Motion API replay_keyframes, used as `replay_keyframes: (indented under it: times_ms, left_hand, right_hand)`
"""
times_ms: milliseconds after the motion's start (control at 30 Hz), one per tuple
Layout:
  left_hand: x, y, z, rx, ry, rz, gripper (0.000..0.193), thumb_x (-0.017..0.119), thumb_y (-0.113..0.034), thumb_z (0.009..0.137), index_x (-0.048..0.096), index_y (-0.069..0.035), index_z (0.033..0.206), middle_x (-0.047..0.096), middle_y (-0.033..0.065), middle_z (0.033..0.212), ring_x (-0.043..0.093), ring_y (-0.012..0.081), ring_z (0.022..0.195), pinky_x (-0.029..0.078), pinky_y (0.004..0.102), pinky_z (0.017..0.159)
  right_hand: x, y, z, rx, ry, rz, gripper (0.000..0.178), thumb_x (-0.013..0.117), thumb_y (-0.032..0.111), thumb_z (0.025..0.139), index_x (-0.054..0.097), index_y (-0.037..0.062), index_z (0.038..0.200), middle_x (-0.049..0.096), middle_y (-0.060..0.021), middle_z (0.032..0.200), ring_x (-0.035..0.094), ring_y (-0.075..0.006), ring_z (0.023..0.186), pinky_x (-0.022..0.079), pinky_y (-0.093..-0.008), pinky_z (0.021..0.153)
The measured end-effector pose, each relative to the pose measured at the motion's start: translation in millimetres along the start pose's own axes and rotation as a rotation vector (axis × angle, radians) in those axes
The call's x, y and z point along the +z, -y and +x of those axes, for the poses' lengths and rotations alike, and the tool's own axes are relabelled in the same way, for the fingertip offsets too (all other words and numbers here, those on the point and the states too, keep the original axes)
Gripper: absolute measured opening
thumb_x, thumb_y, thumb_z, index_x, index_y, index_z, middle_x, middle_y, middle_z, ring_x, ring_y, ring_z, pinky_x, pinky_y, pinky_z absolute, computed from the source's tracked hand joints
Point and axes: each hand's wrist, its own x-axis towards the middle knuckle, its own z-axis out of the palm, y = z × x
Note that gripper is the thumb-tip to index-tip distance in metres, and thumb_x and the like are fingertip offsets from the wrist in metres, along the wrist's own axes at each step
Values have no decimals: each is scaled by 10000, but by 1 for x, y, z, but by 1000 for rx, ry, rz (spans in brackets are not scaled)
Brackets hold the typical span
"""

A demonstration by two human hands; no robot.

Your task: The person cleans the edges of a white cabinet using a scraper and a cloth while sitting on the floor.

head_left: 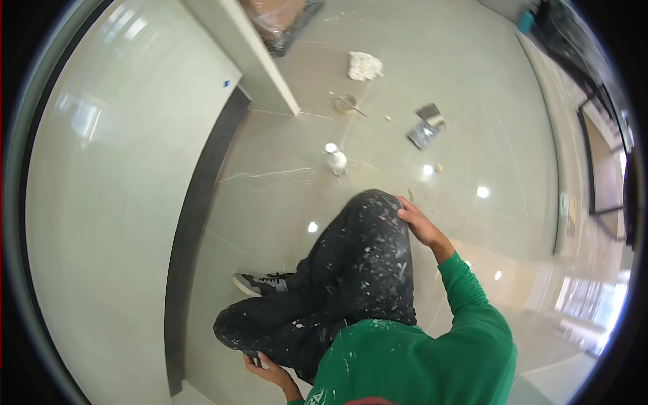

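At the far left, well apart from the left fingers, there is a broad white panel (101, 202). The left hand (270, 370) is bent back to the near side of the left knee; its fingers are loosely curved against the dark, paint-spotted trousers (368, 266), and no tool is seen in them. Beyond these fingers lies a shoe (255, 283). Next comes the white bottle (336, 162), on the floor ahead and to the left of the right fingers, so the right hand (421, 224) is much the nearer one. The bottle is blurred, but its long axis seems to be upright. Farther ahead of the same fingers are a round tan piece (346, 103) with a thin stick across it, and a crumpled white cloth (364, 66). The right hand rests relaxed on the outer side of the right knee, grasping nothing, elbow bent outward. Straight ahead of it lie flat-bladed tools (423, 135).
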Motion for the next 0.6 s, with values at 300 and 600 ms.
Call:
replay_keyframes:
  times_ms: [300,600]
  left_hand:
    - [115,-223,90,474,205,-250,600,667,-140,968,403,-61,1501,574,169,1379,561,258,1242,429,402,1022]
    - [381,-328,140,647,820,-183,1132,933,-276,700,264,-16,1575,568,199,1374,569,273,1218,501,397,942]
  right_hand:
    - [-185,-115,-53,-209,-995,-984,536,757,235,870,573,41,1335,560,-216,1370,508,-391,1295,416,-489,1087]
    - [-230,-120,-67,-82,-1036,-1386,459,633,259,953,546,66,1360,479,-183,1474,416,-374,1389,322,-499,1141]
